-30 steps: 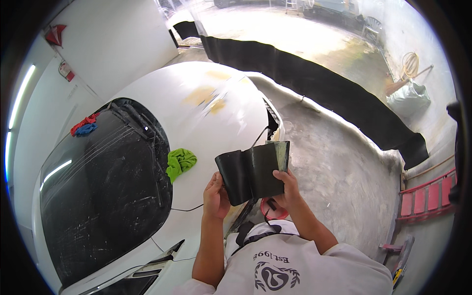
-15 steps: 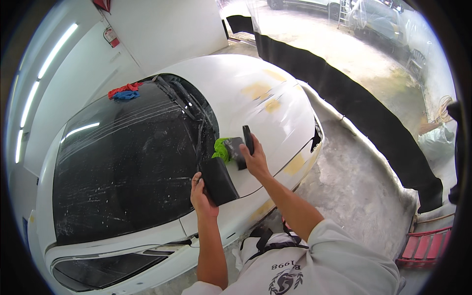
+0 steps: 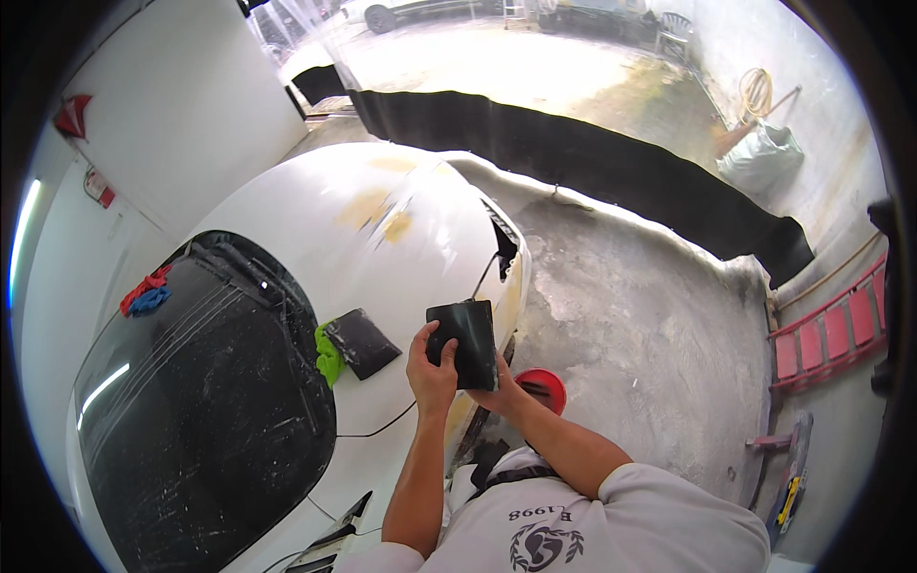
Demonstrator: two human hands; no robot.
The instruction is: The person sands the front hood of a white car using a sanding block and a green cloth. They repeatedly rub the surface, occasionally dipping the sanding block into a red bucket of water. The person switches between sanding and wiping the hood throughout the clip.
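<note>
A black, flat, rectangular sheet of what looks like sandpaper (image 3: 470, 332) is held up in front of me, over the near edge of a white car's hood (image 3: 287, 172). My left hand (image 3: 435, 368) grips its left side, thumb on the face towards me. My right hand (image 3: 492, 393) is at its lower right corner, its fingers hidden behind the sheet. The black sanding block last seen in that hand is out of sight there. Another dark sheet (image 3: 363, 344) lies on the hood, touching a bright green cloth (image 3: 330, 361).
Yellowish patches (image 3: 366, 208) mark the hood. Red and blue cloths (image 3: 146, 291) rest on the car's dark windshield (image 3: 201, 401). A red bucket (image 3: 552, 387) stands on the concrete floor beside the car. A black-bottomed curtain (image 3: 592, 167) hangs ahead; a red ladder-like rack (image 3: 826, 334) is at right.
My view has swung right. Both hands have moved right, away from the windshield, and come together at the sheet. The block in my right hand has gone out of sight behind it.
</note>
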